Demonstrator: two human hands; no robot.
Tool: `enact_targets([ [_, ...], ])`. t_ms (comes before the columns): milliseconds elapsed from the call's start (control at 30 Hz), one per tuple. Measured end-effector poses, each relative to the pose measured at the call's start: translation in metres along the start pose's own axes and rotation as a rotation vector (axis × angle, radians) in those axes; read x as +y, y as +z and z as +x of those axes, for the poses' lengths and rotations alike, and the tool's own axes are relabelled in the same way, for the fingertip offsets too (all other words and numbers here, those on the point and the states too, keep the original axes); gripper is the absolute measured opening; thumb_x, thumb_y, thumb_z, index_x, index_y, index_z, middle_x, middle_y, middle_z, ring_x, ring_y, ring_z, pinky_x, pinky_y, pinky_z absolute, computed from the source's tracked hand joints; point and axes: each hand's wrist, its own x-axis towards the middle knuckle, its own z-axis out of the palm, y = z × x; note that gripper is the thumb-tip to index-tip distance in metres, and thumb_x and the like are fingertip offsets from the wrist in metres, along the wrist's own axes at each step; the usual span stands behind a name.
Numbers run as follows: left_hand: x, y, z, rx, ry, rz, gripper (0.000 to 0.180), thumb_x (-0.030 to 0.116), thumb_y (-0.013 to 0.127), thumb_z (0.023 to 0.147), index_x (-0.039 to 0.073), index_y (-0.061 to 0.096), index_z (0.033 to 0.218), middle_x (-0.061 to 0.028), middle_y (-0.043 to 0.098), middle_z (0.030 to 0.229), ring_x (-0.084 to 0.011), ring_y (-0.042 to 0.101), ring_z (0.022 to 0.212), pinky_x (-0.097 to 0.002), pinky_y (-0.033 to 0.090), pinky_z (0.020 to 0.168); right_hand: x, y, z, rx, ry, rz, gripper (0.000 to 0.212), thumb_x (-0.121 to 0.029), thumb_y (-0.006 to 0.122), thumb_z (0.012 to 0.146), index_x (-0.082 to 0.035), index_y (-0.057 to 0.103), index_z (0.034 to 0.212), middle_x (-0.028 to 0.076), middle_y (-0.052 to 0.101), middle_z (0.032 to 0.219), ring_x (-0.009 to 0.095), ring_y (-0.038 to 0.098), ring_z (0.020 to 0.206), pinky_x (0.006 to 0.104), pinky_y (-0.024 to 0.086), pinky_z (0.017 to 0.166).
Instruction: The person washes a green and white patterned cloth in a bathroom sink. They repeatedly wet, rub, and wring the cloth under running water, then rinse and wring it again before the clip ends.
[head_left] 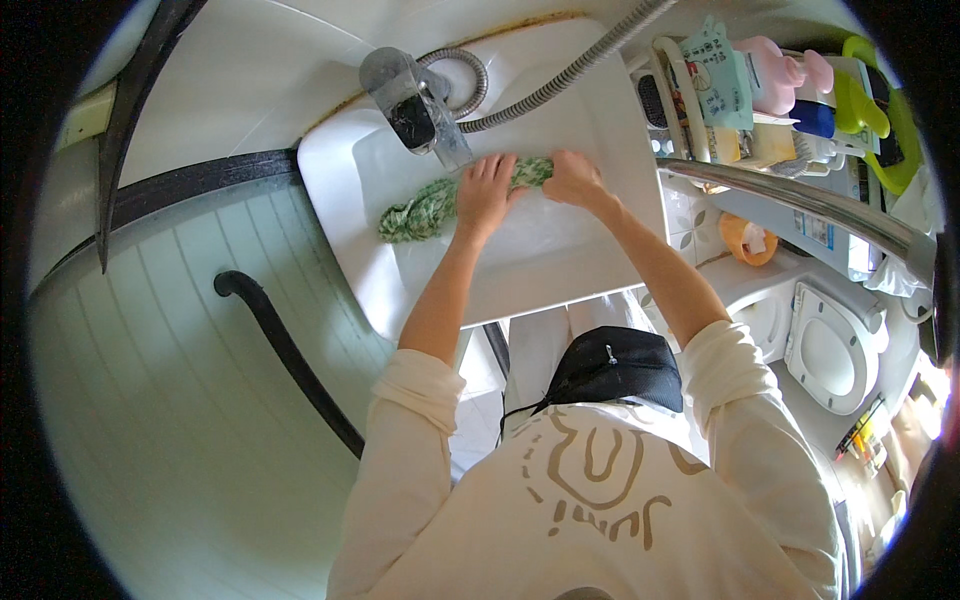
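The right hand (577, 180) has its fingers closed around one end of a twisted green-and-white cloth (420, 212), while the left hand (484, 195) has its fingers bent over the cloth's middle, holding it; what lies beneath that palm is hidden. The cloth lies in the white sink (540, 270), its bunched free end stretching to the left. Just beyond the left hand stands the tap (395, 100), and a metal hose (570, 80) arcs over the far side of the sink. Nearer the body sits a black pouch (615, 370). To the right are a metal rail (800, 190), pink bottle (770, 75), orange bin (748, 240) and toilet (835, 345); to the left, a ribbed pale panel (200, 350) with a curved black handle (285, 345).
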Motion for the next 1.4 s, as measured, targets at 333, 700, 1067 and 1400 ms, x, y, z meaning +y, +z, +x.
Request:
enact_targets([
  [333, -0.005, -0.021, -0.046, 0.104, -0.525, 0.118, 0.074, 0.036, 0.074, 0.060, 0.019, 0.042, 0.124, -0.0062, 0.039, 0.124, -0.0276, 0.031, 0.121, -0.0639, 0.020, 0.089, 0.002, -0.008, 0.010, 0.387, -0.263, -0.039, 0.045, 0.001, 0.056, 0.061, -0.010, 0.056, 0.104, 0.007, 0.055, 0.105, 0.027, 0.044, 0.111, 0.0459, 0.035, 0.088],
  [700, -0.058, -0.033, -0.070, 0.055, -0.597, -0.031, 0.056, 0.032, 0.073, 0.065, 0.018, 0.052, 0.115, -0.0014, 0.058, 0.101, -0.0230, 0.051, 0.101, -0.0522, 0.026, 0.086, -0.002, 0.031, -0.050, 0.438, -0.527, -0.189, 0.069, 0.005, 0.052, 0.064, -0.007, 0.035, 0.130, 0.012, 0.022, 0.141, 0.029, 0.022, 0.130, 0.0470, 0.021, 0.105],
  [1067, -0.079, -0.058, -0.083, -0.165, -0.918, -0.767, 0.061, 0.043, 0.071, 0.070, -0.008, 0.058, 0.101, -0.0120, 0.062, 0.093, -0.0183, 0.058, 0.083, -0.0296, 0.045, 0.072, 0.020, 0.028, -0.090, 0.055, -0.355, -0.230, 0.022, -0.007, 0.055, 0.070, -0.005, 0.062, 0.090, 0.008, 0.033, 0.135, 0.025, 0.030, 0.126, 0.0442, 0.036, 0.094],
  [1400, 0.006, -0.048, -0.089, 0.002, -0.794, 0.161, 0.062, 0.034, 0.072, 0.063, 0.012, 0.042, 0.112, -0.0105, 0.040, 0.118, -0.0307, 0.035, 0.113, -0.0634, 0.032, 0.079, 0.007, -0.007, -0.032, -0.026, 0.483, 0.788, 0.037, -0.036, 0.061, 0.075, 0.001, 0.061, 0.076, 0.016, 0.064, 0.077, 0.030, 0.063, 0.072, 0.0410, 0.050, 0.066],
])
